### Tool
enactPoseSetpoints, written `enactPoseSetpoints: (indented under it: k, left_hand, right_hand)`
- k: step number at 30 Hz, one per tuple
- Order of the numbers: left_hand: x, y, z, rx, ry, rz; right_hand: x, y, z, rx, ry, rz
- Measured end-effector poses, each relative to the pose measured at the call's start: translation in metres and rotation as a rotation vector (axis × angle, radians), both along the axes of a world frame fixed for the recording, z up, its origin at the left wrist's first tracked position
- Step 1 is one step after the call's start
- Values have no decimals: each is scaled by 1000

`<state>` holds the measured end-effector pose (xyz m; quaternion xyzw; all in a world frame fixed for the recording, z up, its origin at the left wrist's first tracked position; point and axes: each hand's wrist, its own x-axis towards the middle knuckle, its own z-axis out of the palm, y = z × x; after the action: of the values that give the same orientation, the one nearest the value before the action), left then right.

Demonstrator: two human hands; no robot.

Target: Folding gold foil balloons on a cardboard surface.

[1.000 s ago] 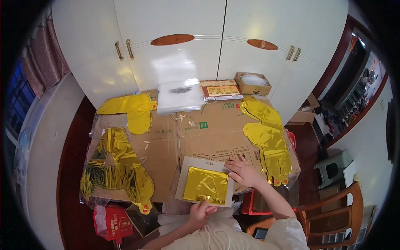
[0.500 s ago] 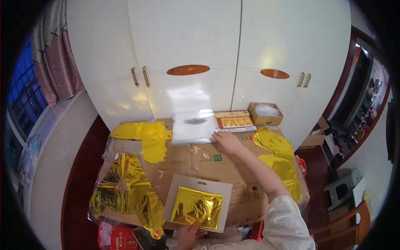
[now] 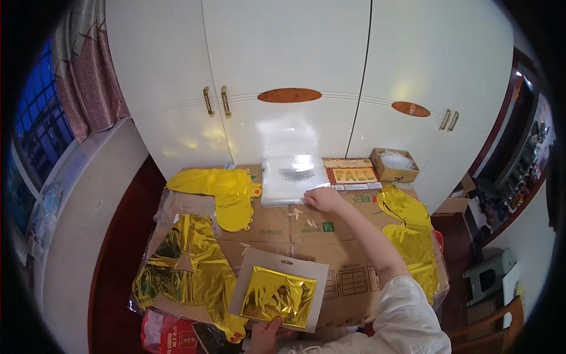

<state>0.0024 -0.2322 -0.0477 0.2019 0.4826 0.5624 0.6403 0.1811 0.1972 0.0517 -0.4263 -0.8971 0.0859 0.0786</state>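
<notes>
Now the right hand (image 3: 321, 199) is stretched far across the table (image 3: 330, 259), a surface covered in flattened brown cardboard, and rests on the near right corner of a stack of clear plastic bags (image 3: 293, 178) lying at the far edge by the white wardrobe doors (image 3: 289, 76). A second ago that hand lay close in, just beside the grey card with the folded gold foil (image 3: 276, 295); half a second ago it was already reaching out over the cardboard. Its grip looks closed down on the stack's corner, fingers curled onto the plastic, though whether one bag is pinched free I cannot tell. The left hand (image 3: 266, 336) has stayed at the near edge, its fingers clamped on the lower rim of the grey card, so the foil packet has not shifted. My reading is that the packet is folded and held ready while a bag is fetched for it.

Around them lie flat gold foil balloons: a yellow heap (image 3: 221, 189) left of the bags, a crinkled pile (image 3: 183, 265) at the near left, and more (image 3: 410, 236) along the right side. Beyond the right hand sit a printed card pack (image 3: 354, 174) and a small open box (image 3: 394, 164).
</notes>
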Motion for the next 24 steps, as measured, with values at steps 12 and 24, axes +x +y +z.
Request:
enactPoseSetpoints:
  k: [12, 24]
  left_hand:
    - [6, -18, 9, 5, -1, 21]
    - [-1, -23, 48, -2, 45, 74]
  right_hand:
    - [0, -17, 21, 23, 346, -347]
    - [64, -262, -20, 269, -148, 87]
